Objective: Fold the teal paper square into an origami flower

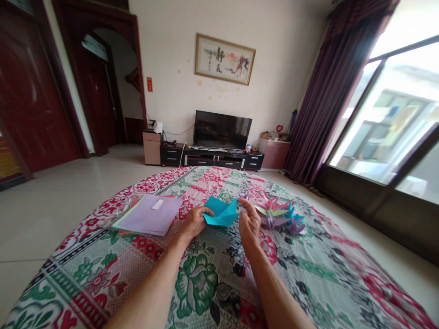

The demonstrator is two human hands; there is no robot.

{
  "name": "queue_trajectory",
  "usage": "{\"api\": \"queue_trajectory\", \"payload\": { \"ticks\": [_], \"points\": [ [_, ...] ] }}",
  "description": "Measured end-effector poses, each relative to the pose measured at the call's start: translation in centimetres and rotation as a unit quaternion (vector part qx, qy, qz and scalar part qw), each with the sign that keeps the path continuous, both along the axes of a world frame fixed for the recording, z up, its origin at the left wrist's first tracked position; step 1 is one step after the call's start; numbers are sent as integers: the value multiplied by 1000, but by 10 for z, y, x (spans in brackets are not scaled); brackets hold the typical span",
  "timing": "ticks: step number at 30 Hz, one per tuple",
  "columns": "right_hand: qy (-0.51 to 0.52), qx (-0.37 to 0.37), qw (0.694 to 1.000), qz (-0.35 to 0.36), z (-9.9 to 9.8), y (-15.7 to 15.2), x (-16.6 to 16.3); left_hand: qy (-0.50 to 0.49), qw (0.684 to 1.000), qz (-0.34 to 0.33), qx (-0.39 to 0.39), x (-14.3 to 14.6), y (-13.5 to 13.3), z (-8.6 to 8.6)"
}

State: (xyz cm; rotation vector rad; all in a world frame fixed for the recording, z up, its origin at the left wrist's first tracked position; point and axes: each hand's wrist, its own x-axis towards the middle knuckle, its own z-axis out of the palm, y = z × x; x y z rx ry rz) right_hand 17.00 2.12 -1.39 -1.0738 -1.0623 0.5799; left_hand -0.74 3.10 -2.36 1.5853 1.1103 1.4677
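Observation:
A creased sheet of blue origami paper [221, 212] is held up over the table, its sides bent upward. My left hand [196, 222] pinches its left edge between thumb and fingers. At the right corner of the sheet, my right hand [249, 221] has its thumb and forefinger closed near the paper; the exact contact is partly hidden. Just right of that hand lies a cluster of folded paper cranes [274, 212] in pink, purple, green and blue. To the left rests a stack of coloured paper [147, 215], purple on top with a small white piece on it.
A patterned floral cloth [197, 283] covers the round table. Clear plastic wrapping [118, 208] lies by the paper stack. Beyond the table stand a television [222, 130] on a low cabinet [200, 162], a purple curtain [317, 91] and a window.

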Motion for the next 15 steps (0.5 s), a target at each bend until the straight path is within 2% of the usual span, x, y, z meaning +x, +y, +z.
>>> {"api": "queue_trajectory", "payload": {
  "ticks": [5, 7, 9, 11, 15],
  "points": [
    [-139, -20, 990, 16, 2, -14, 18, 114, 993, -27, 24, -8, -5, 6],
    [-197, -46, 978, 52, 6, -21, 24, 167, 985, -23, 18, -10, -8, 9],
    [-264, -59, 953, 136, 13, -27, 29, 225, 974, -20, -9, -11, -10, 13],
    [-279, -42, 939, 194, 20, -31, 33, 263, 964, -20, -47, -11, -13, 18],
    [-247, -33, 941, 228, 25, -28, 36, 302, 947, 42, -102, -8, -15, 24]
  ]
}}
